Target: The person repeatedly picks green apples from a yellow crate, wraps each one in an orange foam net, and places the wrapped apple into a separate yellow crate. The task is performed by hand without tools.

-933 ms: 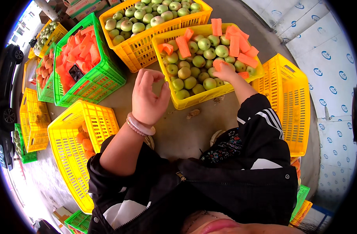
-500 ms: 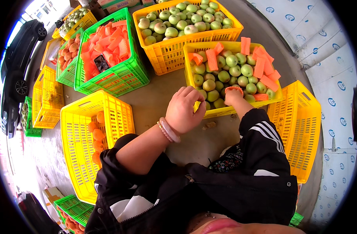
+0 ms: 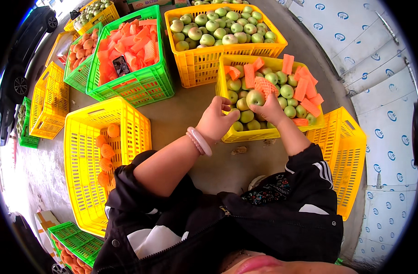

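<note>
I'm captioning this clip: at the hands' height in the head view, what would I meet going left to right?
Black car, green crate, far-left yellow crate, yellow crate with wrapped fruit, left hand, right hand holding an apple, right yellow crate, patterned wall.

two hands [image 3: 271,109], one held apple [image 3: 255,98], one phone [image 3: 121,66], at least five net-wrapped fruits [image 3: 107,150]

Your front crate [image 3: 252,135] holds apples [image 3: 287,91], with foam sleeves [image 3: 302,89] atop them along its far and right edges; your left crate [image 3: 91,157] holds net-wrapped fruits [image 3: 107,151].
</note>
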A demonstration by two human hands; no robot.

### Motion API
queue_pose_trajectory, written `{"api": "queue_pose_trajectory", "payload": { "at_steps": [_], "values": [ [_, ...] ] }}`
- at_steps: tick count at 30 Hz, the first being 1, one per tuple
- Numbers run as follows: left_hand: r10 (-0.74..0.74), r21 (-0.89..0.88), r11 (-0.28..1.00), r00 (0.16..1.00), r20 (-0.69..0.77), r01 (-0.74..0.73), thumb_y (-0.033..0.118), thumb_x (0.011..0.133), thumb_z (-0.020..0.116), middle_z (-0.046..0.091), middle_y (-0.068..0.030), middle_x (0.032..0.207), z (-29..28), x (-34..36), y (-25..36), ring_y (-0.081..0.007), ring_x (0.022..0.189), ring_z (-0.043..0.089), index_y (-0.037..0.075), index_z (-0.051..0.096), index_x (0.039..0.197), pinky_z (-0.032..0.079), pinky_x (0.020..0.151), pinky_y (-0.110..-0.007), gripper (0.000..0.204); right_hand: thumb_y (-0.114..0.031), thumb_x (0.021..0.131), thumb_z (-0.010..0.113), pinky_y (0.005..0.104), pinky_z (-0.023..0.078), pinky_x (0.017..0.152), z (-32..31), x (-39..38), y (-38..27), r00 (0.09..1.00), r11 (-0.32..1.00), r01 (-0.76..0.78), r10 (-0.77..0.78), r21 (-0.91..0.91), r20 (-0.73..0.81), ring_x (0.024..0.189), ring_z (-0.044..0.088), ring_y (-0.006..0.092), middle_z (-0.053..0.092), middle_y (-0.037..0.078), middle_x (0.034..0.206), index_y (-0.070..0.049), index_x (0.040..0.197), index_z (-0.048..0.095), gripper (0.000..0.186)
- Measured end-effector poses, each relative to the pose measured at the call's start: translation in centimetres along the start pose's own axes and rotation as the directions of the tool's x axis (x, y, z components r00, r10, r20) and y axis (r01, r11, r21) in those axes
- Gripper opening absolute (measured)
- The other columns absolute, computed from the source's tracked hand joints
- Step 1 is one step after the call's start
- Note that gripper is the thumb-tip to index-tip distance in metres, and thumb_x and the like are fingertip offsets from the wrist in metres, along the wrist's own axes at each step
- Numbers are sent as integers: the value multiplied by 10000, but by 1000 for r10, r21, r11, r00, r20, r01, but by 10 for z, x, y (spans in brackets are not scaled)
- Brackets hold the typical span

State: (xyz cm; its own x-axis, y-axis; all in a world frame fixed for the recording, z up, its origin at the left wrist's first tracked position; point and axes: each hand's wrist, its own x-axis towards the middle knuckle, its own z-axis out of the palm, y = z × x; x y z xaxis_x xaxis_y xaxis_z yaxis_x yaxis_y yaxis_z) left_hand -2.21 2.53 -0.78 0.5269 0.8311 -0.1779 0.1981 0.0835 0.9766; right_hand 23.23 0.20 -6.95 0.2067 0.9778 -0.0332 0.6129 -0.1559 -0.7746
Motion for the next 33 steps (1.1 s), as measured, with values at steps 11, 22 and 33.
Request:
{"api": "queue_pose_trajectory", "payload": {
  "at_steps": [11, 22, 33],
  "values": [
    [143, -376, 924, 974, 173, -69, 305, 800, 794, 600, -138, 1094, 7, -19, 20, -170, 942, 631, -16, 390, 1245, 561, 783, -306, 682, -88, 709, 799, 372, 482, 945, -12, -86, -143, 914, 881, 406, -399, 244, -78, 1101, 596, 241, 598, 134, 1209, 1, 1275, 512, 641],
    [181, -371, 925, 950, 256, -76, 467, 1009, 444, 582, -38, 782, -16, -28, 35, -86, 570, 484, 42, 500, 1086, 397, 492, -229, 436, -26, 787, 694, 364, 487, 977, -11, -108, -140, 959, 671, 210, -282, 711, -17, 1148, 578, 197, 576, 110, 1247, 20, 1321, 464, 583],
    [437, -681, 657, 572, 694, 323, 301, 809, 790, 532, -74, 1366, -8, -31, 21, -188, 1219, 533, 7, 401, 1413, 437, 1026, -347, 776, -245, 779, 770, 430, 480, 1016, -15, -123, -101, 815, 2, -256, -538, 967, 217, 1230, 553, 287, 504, 150, 1373, 15, 1447, 310, 852]
  ]
}}
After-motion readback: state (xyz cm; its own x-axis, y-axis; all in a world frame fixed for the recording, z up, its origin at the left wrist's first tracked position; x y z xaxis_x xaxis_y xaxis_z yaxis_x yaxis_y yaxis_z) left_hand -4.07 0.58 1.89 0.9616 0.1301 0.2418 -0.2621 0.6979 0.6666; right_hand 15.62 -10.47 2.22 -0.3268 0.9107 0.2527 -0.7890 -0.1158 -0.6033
